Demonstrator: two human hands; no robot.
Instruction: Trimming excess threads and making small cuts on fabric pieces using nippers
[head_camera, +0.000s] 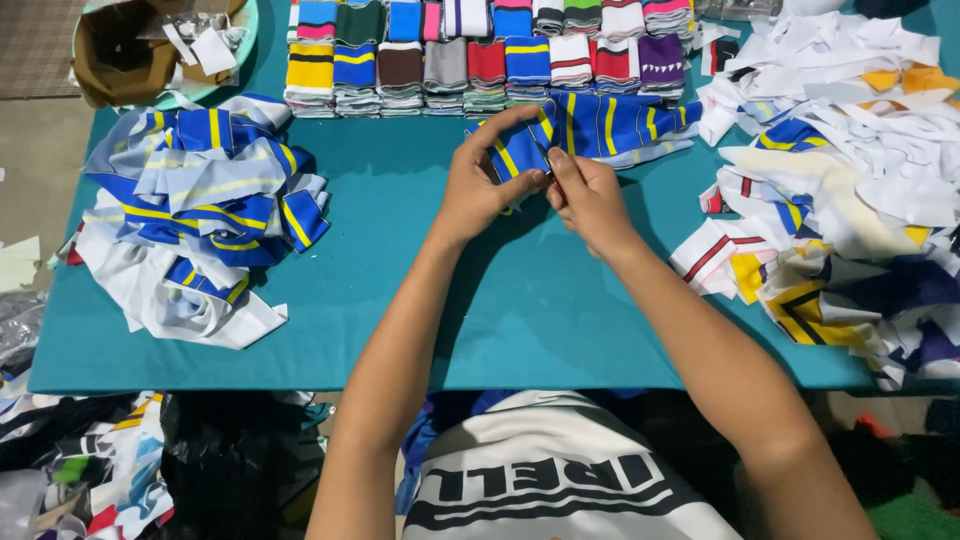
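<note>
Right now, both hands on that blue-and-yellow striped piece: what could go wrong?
1. The left hand and right hand pinch one end of the blue-and-yellow striped strip, while the rest lies against the front row of folded stacks. Pulling could drag or topple them.
2. The white scrap heap crowds the right forearm; an elbow sweep may push pieces off the teal table.
3. A thin red-tipped tool seems tucked in the right grip; fingertips sit close.
</note>
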